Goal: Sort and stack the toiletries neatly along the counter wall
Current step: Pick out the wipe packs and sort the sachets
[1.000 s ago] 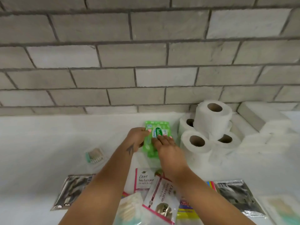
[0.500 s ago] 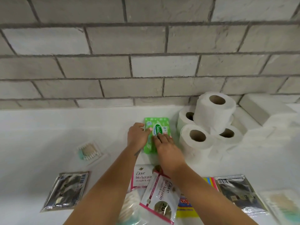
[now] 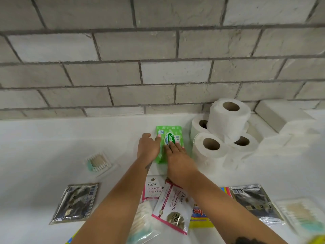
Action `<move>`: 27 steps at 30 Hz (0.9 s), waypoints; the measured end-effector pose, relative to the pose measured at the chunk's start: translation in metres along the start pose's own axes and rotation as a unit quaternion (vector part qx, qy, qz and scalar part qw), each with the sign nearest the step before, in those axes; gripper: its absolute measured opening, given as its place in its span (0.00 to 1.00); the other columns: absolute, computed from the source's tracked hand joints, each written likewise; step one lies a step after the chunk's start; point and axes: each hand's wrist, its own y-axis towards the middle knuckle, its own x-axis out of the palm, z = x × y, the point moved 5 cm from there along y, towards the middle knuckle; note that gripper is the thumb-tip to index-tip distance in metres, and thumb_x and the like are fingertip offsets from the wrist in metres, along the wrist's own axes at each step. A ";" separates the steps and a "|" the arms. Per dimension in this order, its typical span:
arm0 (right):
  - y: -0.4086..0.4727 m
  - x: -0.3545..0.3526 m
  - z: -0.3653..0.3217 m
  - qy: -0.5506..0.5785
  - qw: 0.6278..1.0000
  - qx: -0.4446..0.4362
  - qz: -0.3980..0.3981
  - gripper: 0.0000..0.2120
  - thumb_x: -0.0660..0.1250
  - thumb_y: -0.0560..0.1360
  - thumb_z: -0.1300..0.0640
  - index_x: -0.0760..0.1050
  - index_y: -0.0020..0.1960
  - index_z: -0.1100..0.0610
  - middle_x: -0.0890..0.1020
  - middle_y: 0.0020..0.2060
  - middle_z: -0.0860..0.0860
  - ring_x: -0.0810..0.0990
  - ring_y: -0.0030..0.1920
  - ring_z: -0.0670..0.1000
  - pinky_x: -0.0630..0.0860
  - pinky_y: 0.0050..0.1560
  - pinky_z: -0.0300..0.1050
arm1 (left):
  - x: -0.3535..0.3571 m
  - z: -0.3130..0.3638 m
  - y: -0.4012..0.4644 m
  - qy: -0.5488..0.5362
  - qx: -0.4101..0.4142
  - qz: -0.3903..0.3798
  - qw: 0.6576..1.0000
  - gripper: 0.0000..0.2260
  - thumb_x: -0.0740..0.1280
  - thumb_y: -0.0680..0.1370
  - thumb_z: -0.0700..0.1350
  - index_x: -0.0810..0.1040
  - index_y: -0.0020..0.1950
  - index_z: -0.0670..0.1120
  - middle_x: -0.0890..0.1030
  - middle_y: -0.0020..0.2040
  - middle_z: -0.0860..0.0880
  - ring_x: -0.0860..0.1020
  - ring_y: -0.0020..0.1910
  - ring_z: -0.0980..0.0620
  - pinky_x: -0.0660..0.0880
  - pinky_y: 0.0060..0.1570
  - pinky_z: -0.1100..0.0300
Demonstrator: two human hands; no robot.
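Note:
A green wipes pack (image 3: 171, 132) lies flat on the white counter (image 3: 52, 141), close to the tiled wall and just left of a pile of toilet rolls (image 3: 223, 131). My left hand (image 3: 147, 147) touches the pack's left edge with its thumb and fingers. My right hand (image 3: 177, 154) lies flat on top of the pack, fingers straight, pressing it down. Nearer to me lie two white Dove sachets (image 3: 173, 206), two silver sachets (image 3: 75, 203) (image 3: 255, 203) and bags of cotton buds (image 3: 98, 162) (image 3: 302, 215).
White folded tissue stacks (image 3: 281, 124) sit against the wall at the right, behind the toilet rolls. A yellow and blue packet (image 3: 200, 217) shows under my right forearm. Another cotton bud bag (image 3: 142, 219) lies under my left forearm.
The wipes pack has slid away from me toward the wall under both hands. The view has tilted down a little. My hands keep the same hold.

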 end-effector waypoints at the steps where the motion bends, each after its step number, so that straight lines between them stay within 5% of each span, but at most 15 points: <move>1: -0.004 -0.003 -0.002 0.013 1.000 -0.010 0.005 0.34 0.57 0.76 0.65 0.45 0.77 0.59 0.46 0.77 0.56 0.44 0.77 0.56 0.43 0.75 0.48 | -0.004 0.000 -0.004 0.001 0.004 0.009 1.000 0.25 0.62 0.78 0.56 0.66 0.70 0.43 0.73 0.67 0.44 0.72 0.64 0.44 0.68 0.60 0.54; 5: -0.031 -0.022 -0.010 0.084 0.993 -0.046 0.067 0.29 0.57 0.75 0.66 0.59 0.74 0.56 0.59 0.75 0.53 0.59 0.74 0.53 0.59 0.71 0.44 | -0.022 0.000 -0.025 0.004 0.026 0.038 0.999 0.24 0.63 0.77 0.55 0.67 0.69 0.44 0.70 0.68 0.43 0.69 0.66 0.43 0.67 0.63 0.50; 9: -0.064 -0.039 -0.004 0.136 0.982 -0.044 0.123 0.21 0.60 0.75 0.63 0.72 0.66 0.51 0.75 0.64 0.49 0.75 0.61 0.52 0.72 0.59 0.45 | -0.035 0.002 -0.057 -0.008 0.062 0.063 0.996 0.22 0.65 0.76 0.50 0.68 0.69 0.45 0.70 0.66 0.43 0.67 0.67 0.45 0.66 0.62 0.53; 17: -0.119 -0.043 0.044 0.183 0.970 0.040 0.155 0.14 0.63 0.74 0.62 0.79 0.56 0.49 0.80 0.57 0.47 0.78 0.56 0.49 0.73 0.57 0.43 | -0.034 0.009 -0.131 -0.039 0.118 0.040 0.992 0.19 0.68 0.75 0.43 0.71 0.65 0.48 0.69 0.61 0.48 0.74 0.56 0.50 0.71 0.57 0.59; 24: -0.144 -0.010 0.076 0.099 0.993 0.066 0.028 0.22 0.68 0.72 0.56 0.72 0.66 0.50 0.76 0.62 0.49 0.75 0.60 0.50 0.70 0.56 0.40 | -0.010 0.000 -0.169 0.005 0.140 0.043 0.989 0.17 0.69 0.73 0.41 0.75 0.61 0.47 0.73 0.59 0.47 0.74 0.44 0.54 0.68 0.50 0.65; 27: -0.152 0.007 0.081 0.073 0.996 0.052 -0.027 0.33 0.74 0.67 0.48 0.69 0.69 0.50 0.73 0.66 0.49 0.72 0.64 0.52 0.67 0.61 0.41 | -0.001 -0.001 -0.180 0.031 0.159 0.026 0.986 0.17 0.68 0.73 0.38 0.75 0.61 0.45 0.75 0.57 0.47 0.76 0.48 0.52 0.66 0.48 0.68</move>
